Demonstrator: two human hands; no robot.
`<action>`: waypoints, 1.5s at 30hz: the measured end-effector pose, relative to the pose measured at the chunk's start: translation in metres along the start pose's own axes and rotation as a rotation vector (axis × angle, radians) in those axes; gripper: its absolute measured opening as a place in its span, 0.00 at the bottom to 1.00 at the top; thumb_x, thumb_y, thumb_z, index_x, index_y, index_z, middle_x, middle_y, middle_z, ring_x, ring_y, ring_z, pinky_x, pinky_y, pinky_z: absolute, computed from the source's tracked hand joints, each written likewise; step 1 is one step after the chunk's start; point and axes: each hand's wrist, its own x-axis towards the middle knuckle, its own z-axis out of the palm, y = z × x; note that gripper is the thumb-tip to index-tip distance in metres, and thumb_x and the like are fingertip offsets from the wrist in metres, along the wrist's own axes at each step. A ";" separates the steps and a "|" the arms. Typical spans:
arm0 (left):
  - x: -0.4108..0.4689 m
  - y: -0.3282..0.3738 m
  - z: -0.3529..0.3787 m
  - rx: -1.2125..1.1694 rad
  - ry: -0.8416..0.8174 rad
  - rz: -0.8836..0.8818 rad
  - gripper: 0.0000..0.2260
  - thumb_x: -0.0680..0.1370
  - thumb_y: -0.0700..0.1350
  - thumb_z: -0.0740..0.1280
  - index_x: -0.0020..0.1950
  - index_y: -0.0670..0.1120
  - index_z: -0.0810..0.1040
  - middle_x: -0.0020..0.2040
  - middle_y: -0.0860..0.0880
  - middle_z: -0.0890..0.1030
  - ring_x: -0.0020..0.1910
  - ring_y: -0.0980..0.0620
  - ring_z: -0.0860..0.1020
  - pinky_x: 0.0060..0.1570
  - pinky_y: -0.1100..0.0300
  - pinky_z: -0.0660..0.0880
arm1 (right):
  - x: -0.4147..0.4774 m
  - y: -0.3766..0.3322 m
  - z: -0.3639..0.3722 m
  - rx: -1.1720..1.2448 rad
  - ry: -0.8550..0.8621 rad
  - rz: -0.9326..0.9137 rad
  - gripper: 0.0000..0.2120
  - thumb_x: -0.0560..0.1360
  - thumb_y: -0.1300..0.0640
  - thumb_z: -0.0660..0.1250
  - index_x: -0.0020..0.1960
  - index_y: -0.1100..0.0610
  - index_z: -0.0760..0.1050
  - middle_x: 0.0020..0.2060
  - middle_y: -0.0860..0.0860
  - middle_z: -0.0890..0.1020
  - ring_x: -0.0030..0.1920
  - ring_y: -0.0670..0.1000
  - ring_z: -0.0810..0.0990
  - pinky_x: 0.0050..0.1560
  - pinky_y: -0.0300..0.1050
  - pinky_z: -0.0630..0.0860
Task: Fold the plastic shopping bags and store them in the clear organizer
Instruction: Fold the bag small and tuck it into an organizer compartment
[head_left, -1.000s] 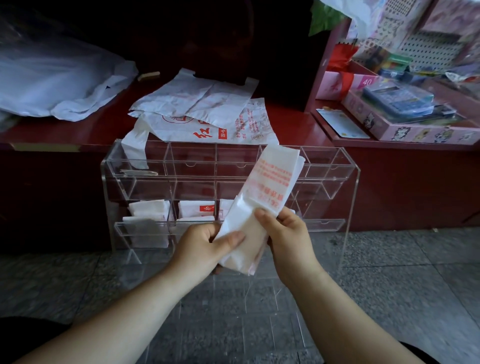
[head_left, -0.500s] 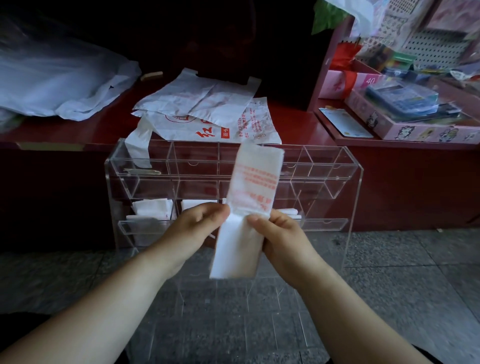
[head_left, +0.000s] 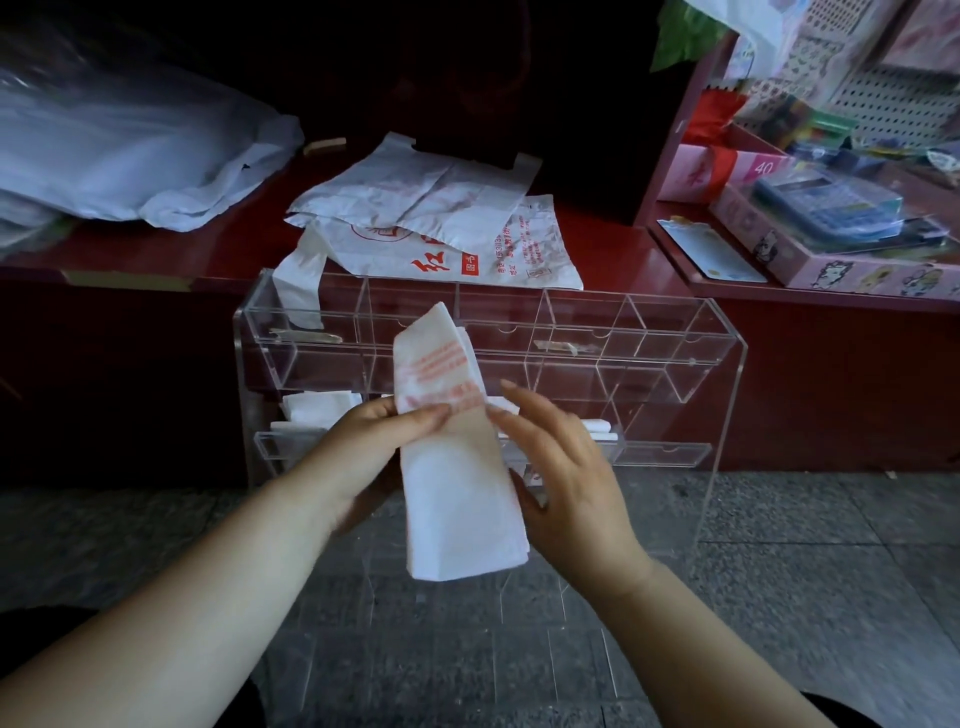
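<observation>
Looking down at a grey speckled stone floor, with a dark red counter running across the back of a dim shop corner. The clear organizer stands on the floor against that counter, and small folded white bags sit in its lower left compartments. Up on the counter lie loose flat bags, one handle drooping into the organizer's top left cell, and a heap of pale plastic is off to the left.

The folded bag strip is held upright in front of the organizer. The left hand pinches it at mid-height between thumb and fingers. Half a second back both hands were pinching it. Now the right hand has let go, fingers straight and spread, palm at the strip's right edge, and the strip's top leans a little more to the left.

Writing: big red Chinese characters on the topmost printed bag, the first reading 红, with smaller lines too fine to read. The strip's red print is blurred. A pink box on the right shelf shows "40".
</observation>
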 end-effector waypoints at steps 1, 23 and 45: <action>-0.001 -0.001 0.000 -0.004 -0.028 -0.017 0.06 0.72 0.41 0.66 0.46 0.43 0.79 0.36 0.47 0.84 0.33 0.52 0.82 0.35 0.61 0.79 | 0.001 -0.003 0.001 -0.013 0.028 -0.040 0.27 0.65 0.62 0.72 0.61 0.54 0.67 0.60 0.53 0.77 0.53 0.51 0.73 0.51 0.42 0.74; 0.005 -0.019 0.013 -0.085 -0.019 0.012 0.13 0.79 0.36 0.54 0.57 0.35 0.75 0.51 0.37 0.79 0.45 0.45 0.78 0.37 0.58 0.80 | 0.008 -0.013 -0.010 0.687 -0.160 0.768 0.23 0.75 0.59 0.65 0.23 0.47 0.67 0.16 0.39 0.70 0.22 0.37 0.70 0.27 0.28 0.63; 0.000 -0.032 0.015 0.473 -0.058 0.184 0.13 0.72 0.31 0.67 0.32 0.46 0.77 0.25 0.56 0.79 0.27 0.65 0.76 0.30 0.73 0.71 | 0.014 0.000 -0.013 1.289 0.015 1.104 0.04 0.73 0.66 0.63 0.42 0.59 0.74 0.32 0.51 0.79 0.36 0.49 0.76 0.38 0.41 0.72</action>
